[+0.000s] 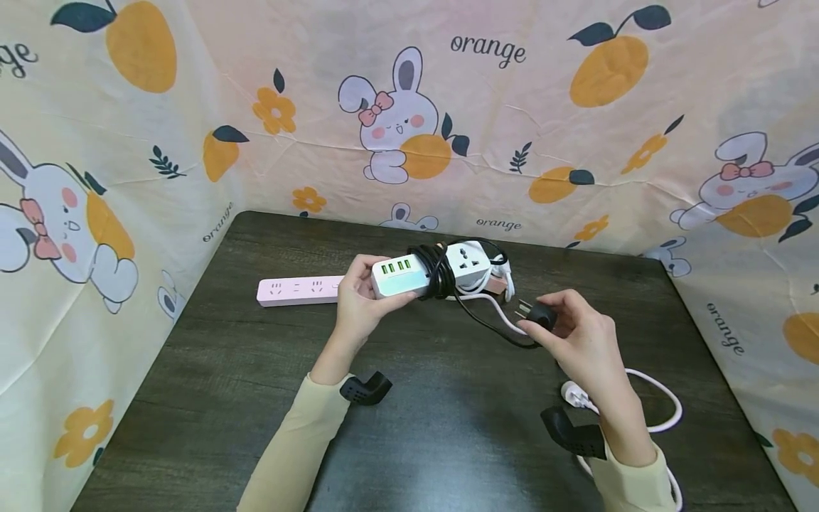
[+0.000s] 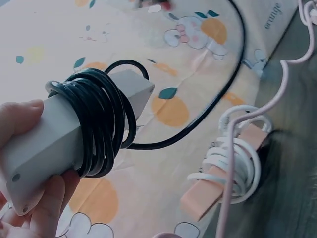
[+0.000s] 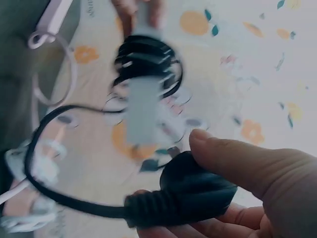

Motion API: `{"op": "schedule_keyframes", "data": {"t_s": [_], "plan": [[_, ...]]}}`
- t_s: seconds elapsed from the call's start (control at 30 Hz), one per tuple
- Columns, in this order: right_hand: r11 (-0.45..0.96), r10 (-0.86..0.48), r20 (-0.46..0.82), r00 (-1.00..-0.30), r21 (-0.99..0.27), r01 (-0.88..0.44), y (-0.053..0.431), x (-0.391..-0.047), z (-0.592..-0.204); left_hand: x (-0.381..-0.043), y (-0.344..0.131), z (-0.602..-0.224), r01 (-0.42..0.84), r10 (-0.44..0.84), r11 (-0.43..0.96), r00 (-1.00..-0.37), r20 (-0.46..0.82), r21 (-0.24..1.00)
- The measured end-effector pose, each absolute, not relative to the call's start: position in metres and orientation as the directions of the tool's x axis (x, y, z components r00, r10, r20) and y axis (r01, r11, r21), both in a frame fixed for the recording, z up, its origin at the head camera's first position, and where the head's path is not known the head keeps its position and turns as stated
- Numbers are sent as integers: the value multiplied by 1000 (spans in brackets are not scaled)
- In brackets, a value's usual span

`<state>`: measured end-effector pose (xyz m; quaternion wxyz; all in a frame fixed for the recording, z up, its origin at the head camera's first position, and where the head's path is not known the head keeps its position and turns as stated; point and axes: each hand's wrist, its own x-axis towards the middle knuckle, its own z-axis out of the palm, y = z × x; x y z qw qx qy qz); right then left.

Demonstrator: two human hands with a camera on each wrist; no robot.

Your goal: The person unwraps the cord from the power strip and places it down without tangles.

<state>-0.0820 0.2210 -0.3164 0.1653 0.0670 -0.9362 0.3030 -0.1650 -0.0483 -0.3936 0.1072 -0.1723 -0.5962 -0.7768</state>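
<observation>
1. From the head view, I am seeing the left hand gripping one end of a white power strip. The strip is lying long-ways from left to right, with black cord hugging its middle. Right of the strip and nearer the person, the right hand is pinching a black plug. Its metal prongs are facing the strip. A pink power strip is resting left of the white one.
2. In the left wrist view, the thumb and fingers are squeezing opposite sides of the strip.
3. In the right wrist view, thumb and fingers are clamping the plug. The blurry strip's bare end is pointing towards it, not touching. The right hand is being the nearer one to the plug.
</observation>
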Motion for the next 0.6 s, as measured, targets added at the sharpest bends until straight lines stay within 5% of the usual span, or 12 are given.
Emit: {"op": "schedule_keyframes", "data": {"t_s": [0.37, 0.6], "plan": [[791, 119, 194, -974, -612, -25, 261, -79, -368, -168, -63, -388, 308, 42, -371, -937, 348, 876], [609, 465, 376, -801, -793, -19, 292, -86, -392, -170, -75, -388, 288, 60, -411, -938, 341, 865]]}}
